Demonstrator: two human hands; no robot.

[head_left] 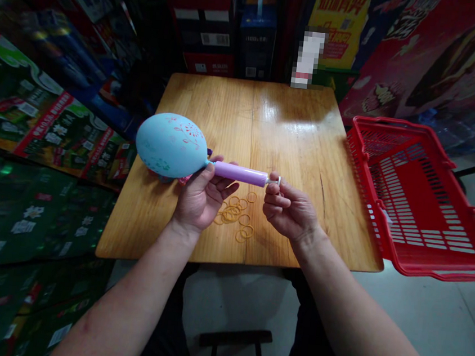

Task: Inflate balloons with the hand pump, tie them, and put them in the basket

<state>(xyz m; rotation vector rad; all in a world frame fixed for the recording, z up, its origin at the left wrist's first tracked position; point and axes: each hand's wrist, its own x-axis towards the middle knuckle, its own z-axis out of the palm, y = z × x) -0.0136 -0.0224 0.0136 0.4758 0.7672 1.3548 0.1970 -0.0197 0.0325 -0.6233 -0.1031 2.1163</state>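
Observation:
A light blue inflated balloon (170, 145) with red and green printed patterns sits on the nozzle of a purple hand pump (241, 174). My left hand (202, 194) pinches the balloon's neck at the nozzle, thumb on top, its other fingers curled under the pump. My right hand (288, 206) grips the pump's white handle (278, 182), and a short length of rod shows between handle and barrel. Several yellow rubber bands (231, 214) lie on the table below the pump. Small colourful items (184, 180) peek out from behind the balloon, mostly hidden.
The wooden table (300, 150) stands in front of me. To its right is a red plastic basket (429, 207). Green cartons (33, 219) are stacked on the left, with more boxes (206, 27) behind the table. A dark stool (235, 339) shows below the front edge.

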